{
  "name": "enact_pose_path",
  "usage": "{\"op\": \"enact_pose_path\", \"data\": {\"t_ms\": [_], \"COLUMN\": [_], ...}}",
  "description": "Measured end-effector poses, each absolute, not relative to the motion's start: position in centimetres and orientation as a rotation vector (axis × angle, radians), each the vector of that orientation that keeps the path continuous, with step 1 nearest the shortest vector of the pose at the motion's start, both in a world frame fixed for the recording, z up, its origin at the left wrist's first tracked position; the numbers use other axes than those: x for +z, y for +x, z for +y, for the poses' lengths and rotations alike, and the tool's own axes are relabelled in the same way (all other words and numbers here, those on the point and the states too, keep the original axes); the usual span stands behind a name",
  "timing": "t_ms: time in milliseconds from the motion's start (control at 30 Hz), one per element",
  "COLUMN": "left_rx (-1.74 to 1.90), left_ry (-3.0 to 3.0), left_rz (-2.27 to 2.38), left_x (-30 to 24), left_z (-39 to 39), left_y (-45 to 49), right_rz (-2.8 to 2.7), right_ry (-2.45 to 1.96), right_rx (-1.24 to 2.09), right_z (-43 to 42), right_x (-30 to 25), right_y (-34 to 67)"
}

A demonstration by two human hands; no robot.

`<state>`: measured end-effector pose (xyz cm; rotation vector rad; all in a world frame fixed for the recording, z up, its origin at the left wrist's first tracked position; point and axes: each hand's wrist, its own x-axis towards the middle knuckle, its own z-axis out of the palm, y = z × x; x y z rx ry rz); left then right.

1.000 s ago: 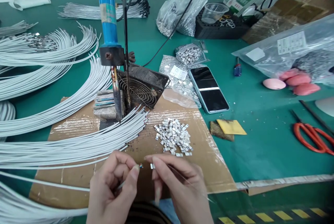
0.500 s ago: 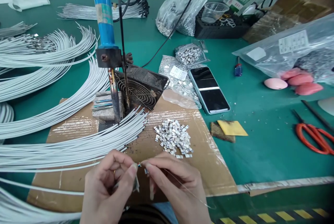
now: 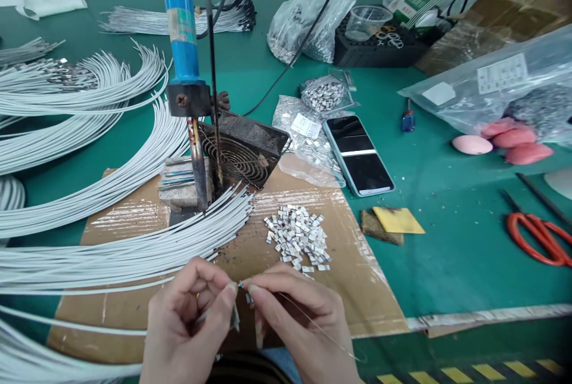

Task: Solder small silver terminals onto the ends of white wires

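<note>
My left hand is closed, thumb and forefinger pinching a white cable whose length passes behind the wrist. Tiny coloured wire ends show between the two hands' fingertips. My right hand is also closed, its fingertips meeting at those ends. A thin silvery wire comes out of its grip and trails to the lower right. Just below the fingertips a small metal piece is partly visible. Beyond my hands lies a pile of small white-and-metal connectors on the cardboard.
A blue-handled soldering iron hangs tip down before a small fan. Bundles of white cables fill the left. Rightward are a phone, a yellow sponge, red scissors, a screwdriver and plastic bags.
Both hands keep nearly the same pose, fingertips together. The whole view has shifted very slightly, and the soldering iron appears a little further right.
</note>
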<state>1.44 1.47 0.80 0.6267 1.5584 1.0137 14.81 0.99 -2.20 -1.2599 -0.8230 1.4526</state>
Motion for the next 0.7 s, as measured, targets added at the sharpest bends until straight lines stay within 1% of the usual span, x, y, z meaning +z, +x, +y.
{"op": "enact_pose_path", "data": {"t_ms": [233, 533, 700], "left_rx": [0.997, 0.979, 0.999], "left_ry": [0.639, 0.661, 0.649], "left_rz": [1.57, 1.554, 1.565], "left_x": [0.55, 0.69, 0.72], "left_z": [1.44, 1.38, 1.39], "left_y": [1.3, 1.24, 1.35], "right_rz": [-0.997, -0.933, -1.031], "right_ry": [-1.28, -1.255, -1.243], "right_rx": [1.259, 1.361, 1.238], "right_z": [0.98, 1.1, 0.82], "right_x": [-2.66, -2.55, -2.44], "right_y": [15.09, 15.0, 14.91]}}
